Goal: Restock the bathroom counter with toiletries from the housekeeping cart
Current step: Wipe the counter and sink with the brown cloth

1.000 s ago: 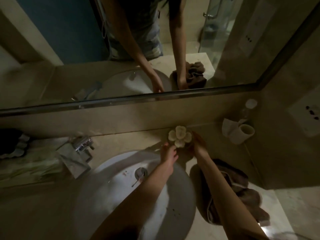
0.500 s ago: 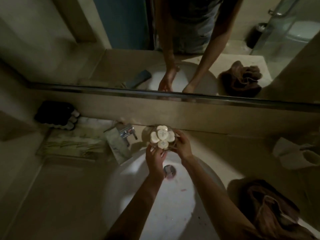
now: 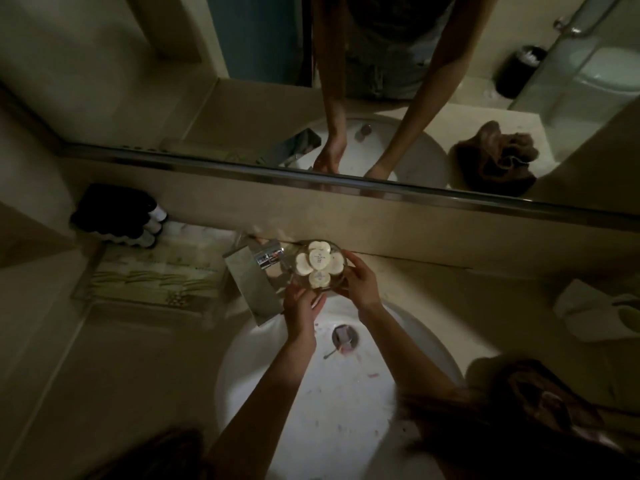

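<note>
A small clear glass bowl [image 3: 337, 280] holds several white round wrapped soaps [image 3: 319, 261]. It sits at the back rim of the white sink [image 3: 322, 410], just right of the chrome tap [image 3: 258, 271]. My left hand [image 3: 302, 306] cups the bowl from below and in front. My right hand [image 3: 360, 280] grips its right side with curled fingers. The counter [image 3: 433, 292] is beige stone under a wide mirror [image 3: 346, 81].
A patterned tray [image 3: 152, 275] lies left of the tap, with dark white-capped bottles [image 3: 121, 216] at its back. A brown towel [image 3: 540, 403] is bunched on the counter at right. A white cup with paper [image 3: 602, 313] stands at far right.
The bowl of soaps has travelled from the counter right of the sink leftward to the tap, both hands with it. My view swung left, bringing the tray and bottles into sight.
</note>
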`<action>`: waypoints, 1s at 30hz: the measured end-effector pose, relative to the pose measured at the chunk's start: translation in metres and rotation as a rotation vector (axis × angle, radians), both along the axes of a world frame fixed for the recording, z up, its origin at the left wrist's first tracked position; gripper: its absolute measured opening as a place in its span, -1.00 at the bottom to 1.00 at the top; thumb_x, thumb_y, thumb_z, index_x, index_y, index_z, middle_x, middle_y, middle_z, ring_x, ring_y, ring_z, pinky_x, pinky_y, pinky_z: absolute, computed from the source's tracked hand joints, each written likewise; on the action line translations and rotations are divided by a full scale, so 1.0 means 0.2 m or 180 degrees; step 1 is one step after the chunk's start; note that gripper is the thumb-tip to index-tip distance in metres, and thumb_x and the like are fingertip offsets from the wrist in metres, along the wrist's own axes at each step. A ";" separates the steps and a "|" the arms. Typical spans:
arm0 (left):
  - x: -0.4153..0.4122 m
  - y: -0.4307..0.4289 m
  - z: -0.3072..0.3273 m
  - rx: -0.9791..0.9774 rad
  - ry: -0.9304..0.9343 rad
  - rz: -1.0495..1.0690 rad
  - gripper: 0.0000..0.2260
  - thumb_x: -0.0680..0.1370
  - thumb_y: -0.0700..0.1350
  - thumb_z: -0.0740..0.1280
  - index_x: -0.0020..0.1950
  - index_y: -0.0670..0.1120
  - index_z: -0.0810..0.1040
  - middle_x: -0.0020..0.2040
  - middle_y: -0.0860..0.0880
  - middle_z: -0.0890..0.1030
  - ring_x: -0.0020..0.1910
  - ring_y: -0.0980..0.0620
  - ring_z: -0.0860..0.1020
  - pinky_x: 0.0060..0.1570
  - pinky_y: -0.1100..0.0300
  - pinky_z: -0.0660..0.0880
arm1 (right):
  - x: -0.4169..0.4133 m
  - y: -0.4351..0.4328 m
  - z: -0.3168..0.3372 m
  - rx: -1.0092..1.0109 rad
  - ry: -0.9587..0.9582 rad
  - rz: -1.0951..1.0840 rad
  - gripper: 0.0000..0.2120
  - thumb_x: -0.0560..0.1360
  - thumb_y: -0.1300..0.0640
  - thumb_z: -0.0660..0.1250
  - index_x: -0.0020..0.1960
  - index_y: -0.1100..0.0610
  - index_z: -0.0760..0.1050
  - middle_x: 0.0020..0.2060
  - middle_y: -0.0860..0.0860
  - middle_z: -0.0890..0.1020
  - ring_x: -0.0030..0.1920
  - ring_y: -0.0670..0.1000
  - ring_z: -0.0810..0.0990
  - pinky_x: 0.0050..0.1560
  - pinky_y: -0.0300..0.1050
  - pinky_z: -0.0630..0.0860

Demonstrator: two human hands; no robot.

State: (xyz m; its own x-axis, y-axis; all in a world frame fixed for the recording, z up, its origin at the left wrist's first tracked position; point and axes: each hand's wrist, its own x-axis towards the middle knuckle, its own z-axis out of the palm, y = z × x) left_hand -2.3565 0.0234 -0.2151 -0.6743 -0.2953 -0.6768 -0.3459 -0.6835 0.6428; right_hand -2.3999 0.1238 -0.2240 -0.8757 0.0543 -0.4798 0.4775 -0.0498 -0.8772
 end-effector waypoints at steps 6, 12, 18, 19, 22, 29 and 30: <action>0.01 0.07 0.08 0.0234 -0.0051 0.0007 -0.56 0.53 -0.39 0.19 0.40 -0.14 0.40 0.25 -0.16 0.53 0.26 -0.14 0.48 0.24 0.01 0.45 | 0.09 0.18 0.09 -0.0048 -0.0207 -0.0164 -0.56 0.64 0.26 0.11 0.51 0.13 0.21 0.18 0.18 0.55 0.05 0.11 0.58 -0.13 -0.21 0.56; 0.21 0.38 0.01 -0.0975 -0.0439 -0.0678 -0.63 0.60 -0.26 0.16 0.42 -0.18 0.32 0.31 -0.28 0.47 0.22 -0.28 0.49 0.19 -0.10 0.45 | 0.46 0.74 0.24 0.0817 0.0253 -0.0338 -0.61 0.63 0.20 0.18 0.45 0.16 0.31 0.27 0.11 0.53 0.24 0.10 0.52 0.19 -0.03 0.50; 0.64 1.01 0.14 -0.1437 0.0643 -0.3666 -0.33 0.45 -0.21 0.37 0.50 0.02 0.20 0.42 -0.15 0.36 0.37 -0.15 0.38 0.32 -0.03 0.40 | 1.22 1.26 0.21 0.3364 0.0152 -0.1392 -0.67 0.52 0.02 0.36 0.27 0.03 0.54 0.19 0.06 0.61 0.19 0.13 0.53 0.24 0.08 0.44; 0.69 1.11 0.14 -0.1370 0.0772 -0.3946 -0.32 0.44 -0.22 0.40 0.49 0.06 0.20 0.43 -0.07 0.33 0.41 -0.10 0.34 0.34 0.02 0.38 | 1.31 1.31 0.17 0.3530 -0.0124 -0.1425 -0.60 0.49 -0.05 0.38 0.30 0.03 0.52 0.23 0.10 0.59 0.22 0.18 0.51 0.26 0.12 0.42; 0.80 1.32 0.22 -0.0870 0.0702 -0.4354 -0.23 0.46 -0.36 0.40 0.52 0.05 0.11 0.43 0.04 0.22 0.46 0.02 0.25 0.32 0.27 0.31 | 1.47 1.38 0.03 0.3206 -0.0683 -0.1182 -0.34 0.44 -0.30 0.30 0.45 -0.03 0.36 0.40 0.11 0.43 0.32 0.21 0.44 0.32 0.20 0.37; 0.88 1.39 0.20 -0.2206 0.0633 -0.4321 -0.11 0.42 -0.25 0.47 0.58 0.03 0.00 0.57 -0.14 -0.01 0.51 -0.04 0.19 0.37 0.17 0.25 | 1.54 1.39 -0.06 0.2589 -0.0605 -0.0820 -0.15 0.32 -0.32 0.34 0.53 -0.13 0.15 0.48 0.01 0.31 0.39 0.15 0.38 0.30 0.25 0.38; 0.90 1.39 0.21 -0.2259 0.0603 -0.4286 -0.08 0.43 -0.24 0.47 0.58 0.04 -0.06 0.57 -0.14 -0.01 0.50 -0.05 0.20 0.36 0.16 0.26 | 1.56 1.38 -0.06 0.2596 -0.0524 -0.0780 -0.15 0.32 -0.25 0.40 0.52 -0.11 0.17 0.47 0.01 0.32 0.39 0.15 0.37 0.30 0.24 0.37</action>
